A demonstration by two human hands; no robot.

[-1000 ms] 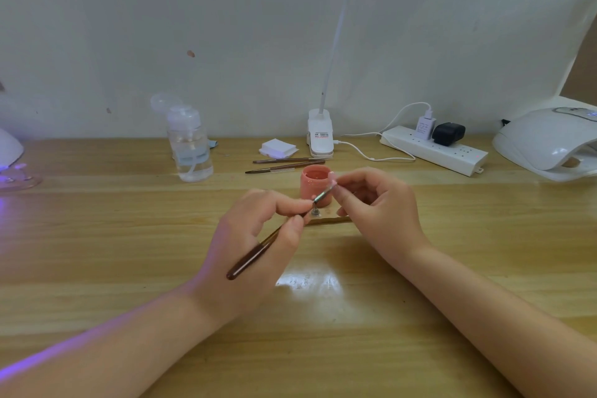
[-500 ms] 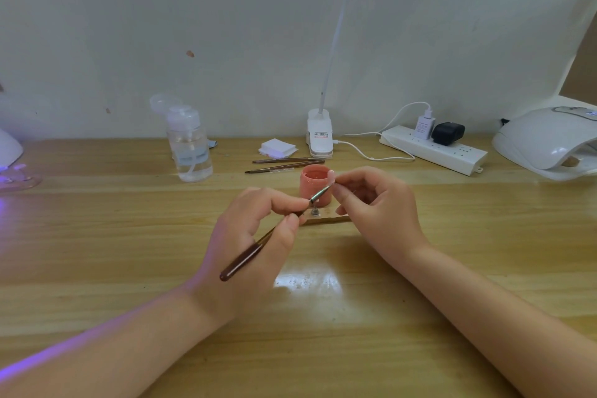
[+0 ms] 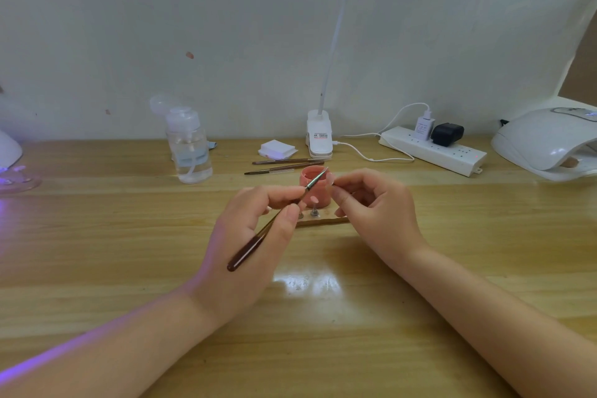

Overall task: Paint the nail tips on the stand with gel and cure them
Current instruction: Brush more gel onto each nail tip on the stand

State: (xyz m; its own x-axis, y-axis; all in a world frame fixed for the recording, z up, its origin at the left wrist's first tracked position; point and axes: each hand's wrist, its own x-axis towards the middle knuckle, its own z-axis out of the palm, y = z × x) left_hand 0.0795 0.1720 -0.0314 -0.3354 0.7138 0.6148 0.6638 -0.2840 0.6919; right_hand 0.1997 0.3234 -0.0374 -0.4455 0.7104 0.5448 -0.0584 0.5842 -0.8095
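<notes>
Left hand (image 3: pixel 248 236) pinches a thin brush (image 3: pixel 277 220) between thumb and forefinger, dark handle trailing back over the knuckles, bristle end pointing up toward the right hand (image 3: pixel 371 210). Right hand pinches a small nail tip (image 3: pixel 329 178) between thumb and forefinger, held up just above the pink jar (image 3: pixel 315 187); brush point sits right at that tip, touching or nearly, we cannot tell which. Wooden stand (image 3: pixel 323 221) lies on the tabletop (image 3: pixel 323 317) between the two hands, just in front of the jar, with at least two small metal pegs showing; one peg seems to carry a pale pink tip (image 3: pixel 314 200), the rest is hidden behind the fingers. We judge the task mid-painting: one tip is being coated off the stand, we cannot count how many are done, and curing looks not yet started, since the white curing lamp (image 3: pixel 546 142) sits well apart at the far right edge. Containers: the jar is open with pink gel inside, lid not visible; the clear pump bottle (image 3: pixel 190 152) at left rear holds clear liquid, roughly part full. Two spare brushes (image 3: pixel 284 166) lie behind the jar, a stack of white pads (image 3: pixel 277 149) beside the clip lamp base (image 3: pixel 319 134), a power strip (image 3: pixel 433 150) near the wall.
</notes>
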